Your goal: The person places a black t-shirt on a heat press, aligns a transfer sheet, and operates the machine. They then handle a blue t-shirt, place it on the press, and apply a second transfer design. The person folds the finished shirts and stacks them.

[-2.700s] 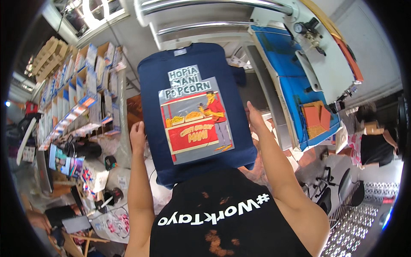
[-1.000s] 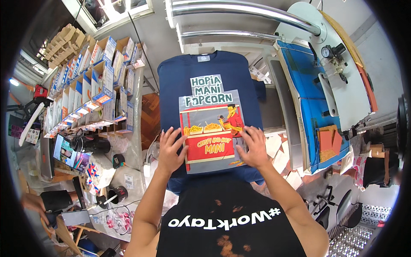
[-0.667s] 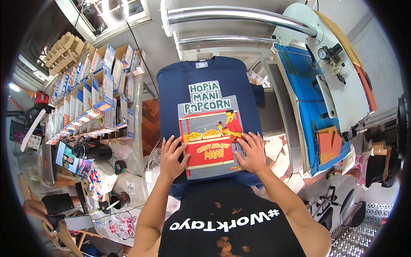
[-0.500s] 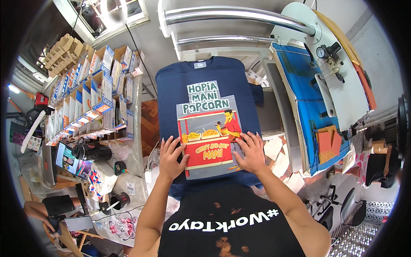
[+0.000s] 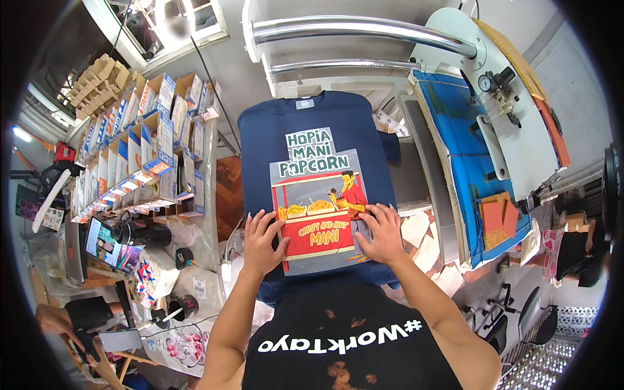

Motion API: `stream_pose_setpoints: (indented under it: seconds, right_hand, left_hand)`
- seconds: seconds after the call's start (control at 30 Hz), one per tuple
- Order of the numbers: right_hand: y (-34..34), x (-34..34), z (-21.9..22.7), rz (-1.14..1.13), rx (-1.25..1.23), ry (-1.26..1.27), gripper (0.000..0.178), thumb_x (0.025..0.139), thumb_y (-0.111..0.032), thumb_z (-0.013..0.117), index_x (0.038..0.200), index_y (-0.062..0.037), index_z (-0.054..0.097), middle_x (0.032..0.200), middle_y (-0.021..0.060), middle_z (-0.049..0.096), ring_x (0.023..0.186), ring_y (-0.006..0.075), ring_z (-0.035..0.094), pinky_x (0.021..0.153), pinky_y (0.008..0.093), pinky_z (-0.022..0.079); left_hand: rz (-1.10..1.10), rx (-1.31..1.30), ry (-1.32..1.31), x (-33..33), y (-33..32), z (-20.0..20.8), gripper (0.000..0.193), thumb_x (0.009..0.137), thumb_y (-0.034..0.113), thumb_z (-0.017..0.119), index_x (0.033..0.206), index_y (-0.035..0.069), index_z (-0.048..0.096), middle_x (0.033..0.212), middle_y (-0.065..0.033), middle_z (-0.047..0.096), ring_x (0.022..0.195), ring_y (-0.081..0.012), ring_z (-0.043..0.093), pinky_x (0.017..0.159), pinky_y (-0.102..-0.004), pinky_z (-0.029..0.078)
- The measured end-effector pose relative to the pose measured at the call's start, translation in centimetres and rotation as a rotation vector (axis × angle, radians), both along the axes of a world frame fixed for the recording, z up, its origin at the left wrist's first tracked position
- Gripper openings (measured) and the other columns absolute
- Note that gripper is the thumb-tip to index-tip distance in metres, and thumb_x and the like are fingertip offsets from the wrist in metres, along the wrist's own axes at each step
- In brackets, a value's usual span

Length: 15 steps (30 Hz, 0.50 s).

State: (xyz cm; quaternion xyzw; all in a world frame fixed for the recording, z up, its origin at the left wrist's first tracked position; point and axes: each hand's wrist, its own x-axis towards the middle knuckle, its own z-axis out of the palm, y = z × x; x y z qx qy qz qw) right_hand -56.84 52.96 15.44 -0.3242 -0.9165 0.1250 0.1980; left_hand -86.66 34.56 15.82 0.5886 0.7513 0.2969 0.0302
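A navy T-shirt point(image 5: 260, 143) lies spread face up before me, its collar at the far end. On its front lies a grey-bordered transfer sheet point(image 5: 356, 162), with green lettering above a colourful picture of a vendor at a red food cart. My left hand point(image 5: 263, 244) rests on the sheet's lower left edge and the shirt beside it, fingers spread. On the lower right edge sits my right hand point(image 5: 382, 239), its fingers apart too. Neither hand grips anything. The shirt's near end is partly hidden by my black top point(image 5: 338, 318).
Right of the shirt stands a heat press with a blue-covered pad point(image 5: 448, 136), a pressure gauge point(image 5: 485, 82) and chrome bars point(image 5: 364, 29). Orange pieces point(image 5: 499, 218) lie on the pad. Cardboard file boxes point(image 5: 156, 143) and a screen point(image 5: 107, 244) are on the left. Other people appear at both sides.
My view has shifted slightly, so the shirt and press appear a little lower. Both hands keep nearly the same places at the sheet's edges.
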Motion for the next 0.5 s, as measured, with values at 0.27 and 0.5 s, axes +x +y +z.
stream_pose_setpoints:
  seconds: [0.27,0.5]
  right_hand:
    - [11.7,-1.2,-3.3,-0.573,-0.333,0.362,0.030,0.100,-0.032,0.073,0.106,-0.0028,0.075,0.116,0.0152,0.073,0.109,0.0338,0.069,0.096,0.0475,0.054]
    - [16.9,-1.8,-6.4,-0.446,-1.788,0.766,0.069,0.108,-0.062,0.056,0.146,-0.0061,0.063,0.140,0.0150,0.071,0.122,0.0269,0.071,0.105,0.0423,0.057]
  left_hand:
    - [0.302,0.186,-0.218,-8.2,5.6,-3.2,0.014,0.092,0.020,0.078,0.100,0.010,0.075,0.109,-0.0081,0.066,0.111,-0.0299,0.062,0.104,-0.0473,0.045]
    - [0.361,-0.298,-1.819,-15.5,8.1,-9.0,0.102,0.102,0.086,0.031,0.160,0.005,0.049,0.157,-0.0177,0.058,0.136,-0.0330,0.062,0.113,-0.0431,0.051]
